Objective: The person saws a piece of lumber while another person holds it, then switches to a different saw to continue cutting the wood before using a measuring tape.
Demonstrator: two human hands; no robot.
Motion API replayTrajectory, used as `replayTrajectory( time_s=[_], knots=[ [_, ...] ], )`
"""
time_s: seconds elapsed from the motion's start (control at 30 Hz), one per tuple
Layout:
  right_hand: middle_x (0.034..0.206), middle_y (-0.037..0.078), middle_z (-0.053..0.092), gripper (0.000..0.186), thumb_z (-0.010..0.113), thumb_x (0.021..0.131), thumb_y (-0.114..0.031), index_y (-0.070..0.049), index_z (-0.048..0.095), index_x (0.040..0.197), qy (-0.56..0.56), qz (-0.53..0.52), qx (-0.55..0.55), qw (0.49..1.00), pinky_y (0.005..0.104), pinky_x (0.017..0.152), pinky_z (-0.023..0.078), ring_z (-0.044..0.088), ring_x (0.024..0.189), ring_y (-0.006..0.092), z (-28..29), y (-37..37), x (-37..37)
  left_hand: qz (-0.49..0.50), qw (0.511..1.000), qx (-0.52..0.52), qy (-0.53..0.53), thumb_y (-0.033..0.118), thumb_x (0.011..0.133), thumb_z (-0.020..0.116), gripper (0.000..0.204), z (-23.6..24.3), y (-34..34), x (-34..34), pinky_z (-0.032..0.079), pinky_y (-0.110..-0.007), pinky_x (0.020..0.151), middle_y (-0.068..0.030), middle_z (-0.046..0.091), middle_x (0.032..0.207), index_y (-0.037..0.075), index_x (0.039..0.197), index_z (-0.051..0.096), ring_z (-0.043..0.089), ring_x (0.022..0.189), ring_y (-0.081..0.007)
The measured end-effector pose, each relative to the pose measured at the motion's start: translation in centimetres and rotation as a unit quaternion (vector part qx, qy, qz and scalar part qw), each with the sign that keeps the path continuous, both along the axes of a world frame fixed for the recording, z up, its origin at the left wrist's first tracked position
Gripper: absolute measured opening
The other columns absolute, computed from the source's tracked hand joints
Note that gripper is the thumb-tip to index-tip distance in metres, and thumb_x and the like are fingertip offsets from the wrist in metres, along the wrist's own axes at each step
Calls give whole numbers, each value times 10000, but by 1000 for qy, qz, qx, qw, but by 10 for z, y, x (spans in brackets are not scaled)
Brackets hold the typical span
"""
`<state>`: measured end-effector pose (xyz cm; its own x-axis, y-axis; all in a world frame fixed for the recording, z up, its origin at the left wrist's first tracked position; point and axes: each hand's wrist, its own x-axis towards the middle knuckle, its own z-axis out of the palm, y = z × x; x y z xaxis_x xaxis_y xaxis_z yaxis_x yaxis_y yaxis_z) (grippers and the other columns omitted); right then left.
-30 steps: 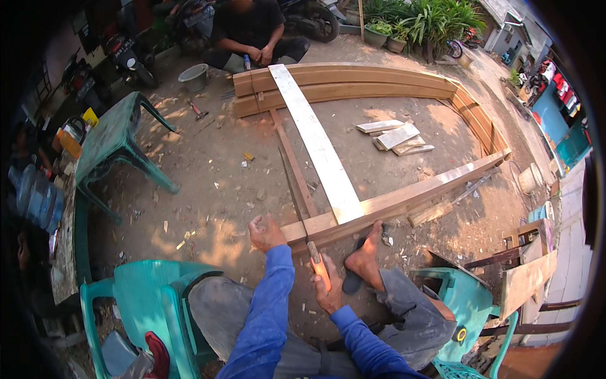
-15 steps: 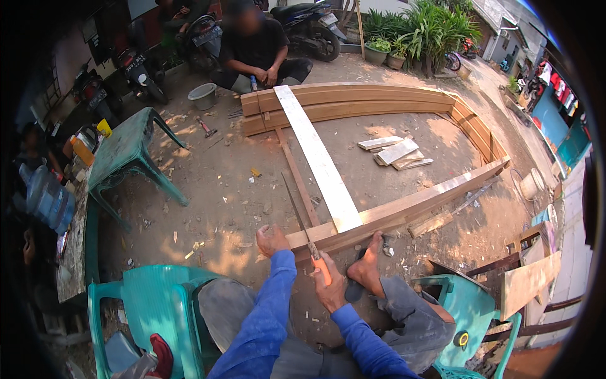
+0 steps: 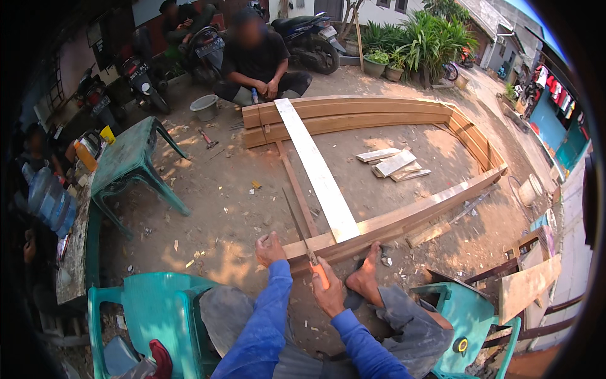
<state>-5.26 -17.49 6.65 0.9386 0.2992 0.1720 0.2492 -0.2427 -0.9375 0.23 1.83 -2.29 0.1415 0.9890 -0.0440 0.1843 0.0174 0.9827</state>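
Note:
My right hand (image 3: 329, 294) grips the orange handle of a hand saw (image 3: 319, 270), whose long blade crosses the near timber beam (image 3: 410, 211) and points away from me. My left hand (image 3: 270, 251) curls over that beam's left end, just left of the blade. A pale plank (image 3: 315, 167) rests across the near beam and the stacked curved timbers (image 3: 353, 110) at the far side, with a narrower brown strip (image 3: 290, 170) under it to the left. My bare foot (image 3: 363, 281) is beside the beam.
A seated person (image 3: 252, 63) faces me beyond the timbers. A green plastic table (image 3: 129, 164) is at left, green chairs (image 3: 148, 316) at lower left and right. Loose offcuts (image 3: 394, 164), a hammer (image 3: 208, 139), a bucket (image 3: 205, 107), motorbikes (image 3: 303, 47) and plants (image 3: 423, 44) surround the workspace.
The scene sits lower in the picture as my view lifts. The saw has shifted slightly along its line across the beam; both hands keep their grips.

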Motion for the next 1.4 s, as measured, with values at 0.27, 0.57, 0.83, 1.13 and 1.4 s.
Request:
replayTrajectory(
  time_s=[0.27, 0.57, 0.83, 1.13, 1.4],
  knots=[
    [1113, 265, 692, 461, 599, 922, -150, -43, 562, 1368, -12, -15, -12, 1000, 414, 859, 536, 701, 1014, 391, 15, -6, 0, 47, 998, 18, -25, 275, 781, 813, 362, 4, -12, 6, 498, -410, 627, -120, 662, 700, 29, 1002, 666, 632, 648, -244],
    [1077, 230, 714, 464, 544, 928, -83, 10, 534, 1382, 56, 13, -122, 991, 358, 838, 539, 719, 966, 223, 121, -106, -122, 42, 997, -31, 62, 299, 765, 807, 329, 21, -5, -2, 490, -435, 674, -117, 639, 669, 54, 949, 686, 630, 667, -264],
    [1081, 240, 706, 411, 583, 942, -113, 39, 576, 1324, 95, 15, -74, 993, 352, 867, 531, 706, 957, 275, 40, -14, 3, 33, 996, 20, 86, 264, 761, 780, 338, 30, -11, 5, 514, -428, 693, -112, 658, 711, 53, 1007, 683, 650, 692, -266],
    [1198, 234, 689, 454, 546, 938, -103, 55, 531, 1363, 55, 29, -132, 989, 352, 993, 480, 679, 1127, 303, 108, -100, -115, 66, 996, -41, 41, 252, 731, 815, 359, 32, -4, -9, 503, -424, 711, -55, 600, 655, 70, 1016, 695, 611, 684, -206],
    [1142, 210, 687, 404, 576, 949, -107, 26, 567, 1330, -22, 22, -112, 993, 365, 879, 519, 692, 979, 275, 52, -24, -11, 7, 998, 31, 60, 223, 739, 769, 350, 29, -7, 0, 505, -422, 684, -102, 623, 684, 45, 1022, 664, 633, 683, -252]
  ],
)
